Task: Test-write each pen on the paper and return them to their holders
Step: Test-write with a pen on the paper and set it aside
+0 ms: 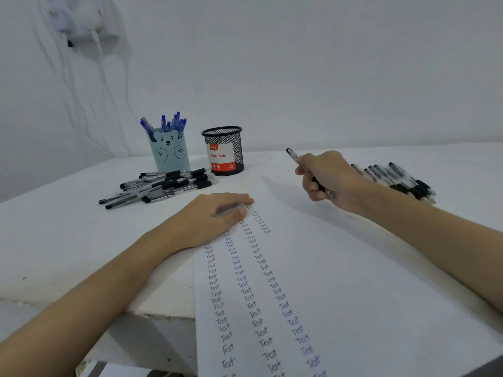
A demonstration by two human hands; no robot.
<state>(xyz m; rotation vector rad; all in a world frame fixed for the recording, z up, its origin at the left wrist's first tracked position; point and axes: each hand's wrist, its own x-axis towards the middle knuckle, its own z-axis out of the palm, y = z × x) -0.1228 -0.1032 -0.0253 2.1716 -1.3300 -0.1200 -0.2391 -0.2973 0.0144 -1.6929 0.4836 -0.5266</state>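
Holding the sheet flat matters most now: the left hand [215,216] lies with straight fingers pressed on the paper [340,281], over the upper end of the columns of "Test" words, while the right hand [324,178] has its fingers curled round a black pen [292,154], lifted above the sheet's far end. I judge the next word belongs under the short third column, so the tip should come down there lightly. Near the desk's far edge stand a blue bear holder [170,153] full of blue pens and a mesh cup [223,151], seemingly penless. Loose black pens [163,185] lie before them, another heap [397,178] toward the right edge; neither blocks the writing.
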